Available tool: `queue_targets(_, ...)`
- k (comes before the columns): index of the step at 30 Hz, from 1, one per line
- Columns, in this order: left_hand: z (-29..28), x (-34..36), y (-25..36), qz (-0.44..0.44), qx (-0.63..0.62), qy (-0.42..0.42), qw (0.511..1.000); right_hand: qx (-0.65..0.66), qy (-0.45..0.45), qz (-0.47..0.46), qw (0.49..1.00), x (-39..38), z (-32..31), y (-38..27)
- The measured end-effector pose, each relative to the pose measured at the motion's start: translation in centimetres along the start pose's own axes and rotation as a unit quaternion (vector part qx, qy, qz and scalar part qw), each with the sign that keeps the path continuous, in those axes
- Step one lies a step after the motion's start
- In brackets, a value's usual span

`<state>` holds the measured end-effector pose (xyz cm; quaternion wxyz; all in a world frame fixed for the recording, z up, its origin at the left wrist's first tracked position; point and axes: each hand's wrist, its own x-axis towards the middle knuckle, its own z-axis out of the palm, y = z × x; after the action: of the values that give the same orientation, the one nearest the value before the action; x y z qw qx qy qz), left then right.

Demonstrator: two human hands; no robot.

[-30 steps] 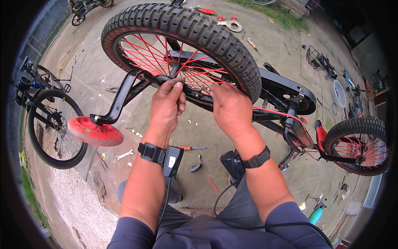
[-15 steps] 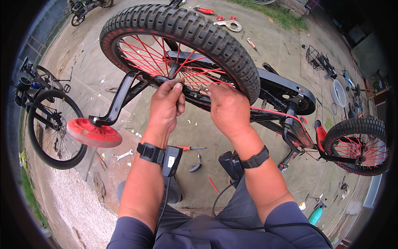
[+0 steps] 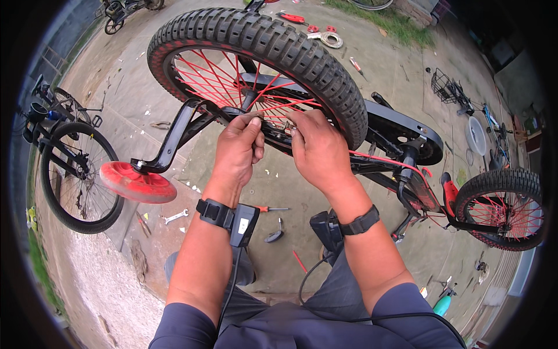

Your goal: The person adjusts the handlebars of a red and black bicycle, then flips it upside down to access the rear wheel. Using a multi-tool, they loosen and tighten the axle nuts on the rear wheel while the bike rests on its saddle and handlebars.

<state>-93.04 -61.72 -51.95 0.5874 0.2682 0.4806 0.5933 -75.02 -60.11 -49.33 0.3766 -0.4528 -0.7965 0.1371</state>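
A small bicycle lies on its side, its knobby rear tyre (image 3: 273,43) and red spokes (image 3: 212,75) close in front of me. My left hand (image 3: 238,148) pinches at the wheel's axle end, where a black training-wheel bracket (image 3: 174,136) meets the hub. That bracket carries a red training wheel (image 3: 136,181) at lower left. My right hand (image 3: 317,148) is closed around a part beside the hub; what it grips is hidden by the fingers. The black chain guard (image 3: 401,125) and the front wheel (image 3: 503,209) stretch off to the right.
Another bicycle (image 3: 72,168) stands at the left. A spanner (image 3: 174,217), a screwdriver (image 3: 273,209) and small parts lie on the concrete below the hands. More tools (image 3: 290,17) and a tape roll (image 3: 331,39) lie beyond the tyre. A wire basket (image 3: 444,87) sits far right.
Both hands stay at the hub with only small finger shifts. The wheel and frame have barely moved.
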Motion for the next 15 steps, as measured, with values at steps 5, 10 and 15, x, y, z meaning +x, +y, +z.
queue_targets(5,-0.1,0.1,0.0,-0.004,0.002,-0.006,1.000,0.027,0.028,-0.078,0.996,0.9,1.7,-0.9)
queue_targets(10,-0.1,0.0,0.1,-0.007,0.006,-0.006,1.000,-0.049,-0.065,-0.043,0.996,1.5,1.2,-1.8)
queue_targets(15,-0.2,0.0,0.0,-0.005,0.005,-0.008,1.000,-0.035,-0.112,-0.040,0.992,2.4,1.1,-1.2)
